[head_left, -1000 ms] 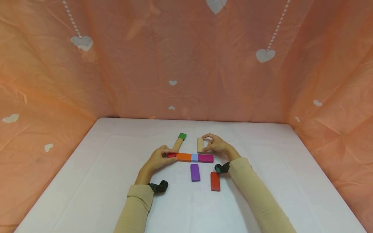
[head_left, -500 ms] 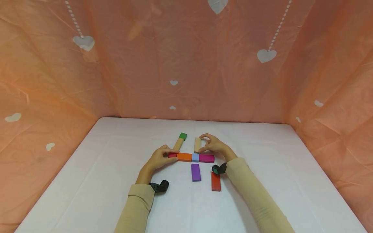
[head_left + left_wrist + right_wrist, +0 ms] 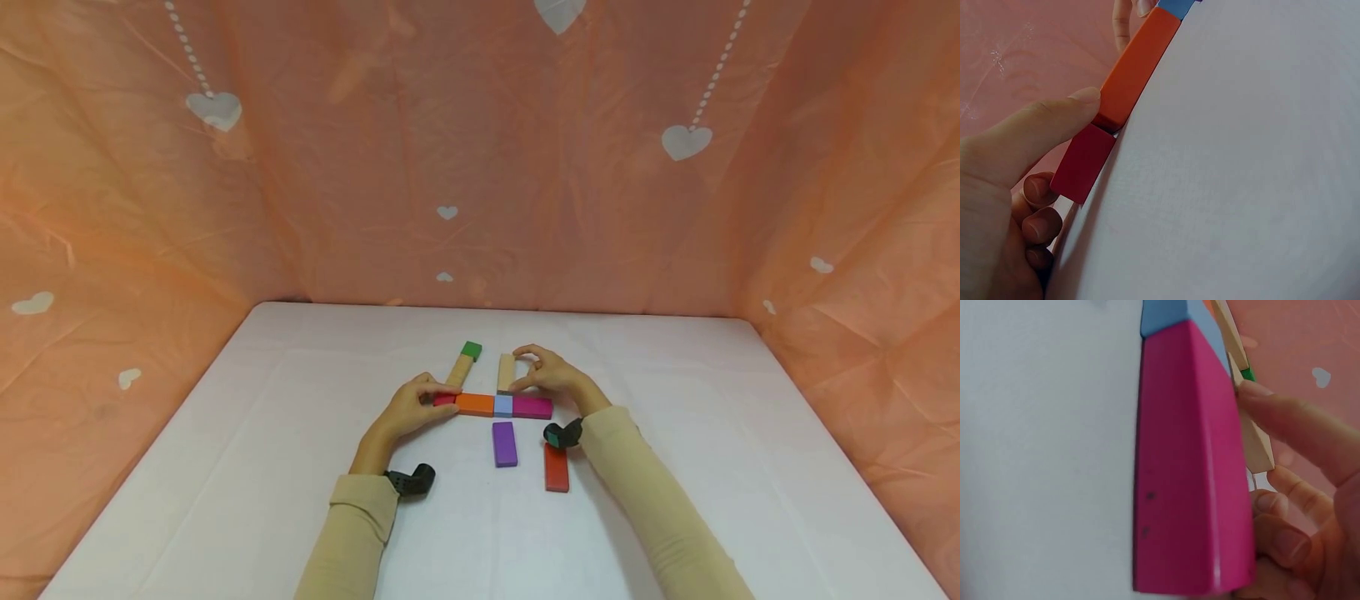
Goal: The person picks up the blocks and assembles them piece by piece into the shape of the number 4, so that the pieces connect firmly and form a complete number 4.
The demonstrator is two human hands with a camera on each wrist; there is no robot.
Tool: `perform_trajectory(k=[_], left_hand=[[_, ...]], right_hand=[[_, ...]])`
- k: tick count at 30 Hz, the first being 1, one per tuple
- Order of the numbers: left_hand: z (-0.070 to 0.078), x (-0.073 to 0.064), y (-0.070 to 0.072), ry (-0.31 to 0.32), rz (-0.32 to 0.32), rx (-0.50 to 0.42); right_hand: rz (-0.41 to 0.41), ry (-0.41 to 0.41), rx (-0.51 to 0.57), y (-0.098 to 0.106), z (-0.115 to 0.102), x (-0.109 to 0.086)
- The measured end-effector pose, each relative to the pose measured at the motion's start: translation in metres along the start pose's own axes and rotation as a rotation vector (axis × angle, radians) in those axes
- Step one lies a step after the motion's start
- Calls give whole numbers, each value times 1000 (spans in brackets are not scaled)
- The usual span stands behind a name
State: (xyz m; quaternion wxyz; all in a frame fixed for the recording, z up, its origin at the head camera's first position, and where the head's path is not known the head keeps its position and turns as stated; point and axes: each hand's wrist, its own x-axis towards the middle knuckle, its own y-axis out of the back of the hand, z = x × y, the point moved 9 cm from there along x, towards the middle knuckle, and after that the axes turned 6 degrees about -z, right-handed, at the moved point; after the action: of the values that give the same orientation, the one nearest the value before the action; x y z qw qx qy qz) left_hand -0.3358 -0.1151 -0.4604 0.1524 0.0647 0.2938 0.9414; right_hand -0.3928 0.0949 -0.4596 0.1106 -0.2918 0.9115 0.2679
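A row of flat wooden blocks lies on the white table: a crimson block, an orange block, a light blue block and a magenta block. My left hand holds the crimson block at the left end, its thumb near the seam with the orange one. Behind the light blue block stands a plain wood block, lengthwise away from me. Thumb and index finger of my right hand pinch it at its near and far ends. In the right wrist view the magenta block hides part of it.
Another plain wood block slants back from the row's left end, with a green block at its far end. A purple block and a red block lie in front of the row, the red one by my right wrist.
My right hand has shifted the plain wood block left, from behind the seam of the light blue and magenta blocks to behind the light blue one. My left hand has stayed in place.
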Motion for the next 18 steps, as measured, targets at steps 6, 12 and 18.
perform_trajectory(k=[6, 12, 18], left_hand=[[0, 1, 0, 1, 1, -2], [1, 0, 0, -5, 0, -2], [3, 0, 0, -12, -1, -16]], right_hand=[[2, 0, -5, 1, 1, 0], [-1, -6, -10, 0, 3, 2], [-7, -10, -16, -2, 2, 0]])
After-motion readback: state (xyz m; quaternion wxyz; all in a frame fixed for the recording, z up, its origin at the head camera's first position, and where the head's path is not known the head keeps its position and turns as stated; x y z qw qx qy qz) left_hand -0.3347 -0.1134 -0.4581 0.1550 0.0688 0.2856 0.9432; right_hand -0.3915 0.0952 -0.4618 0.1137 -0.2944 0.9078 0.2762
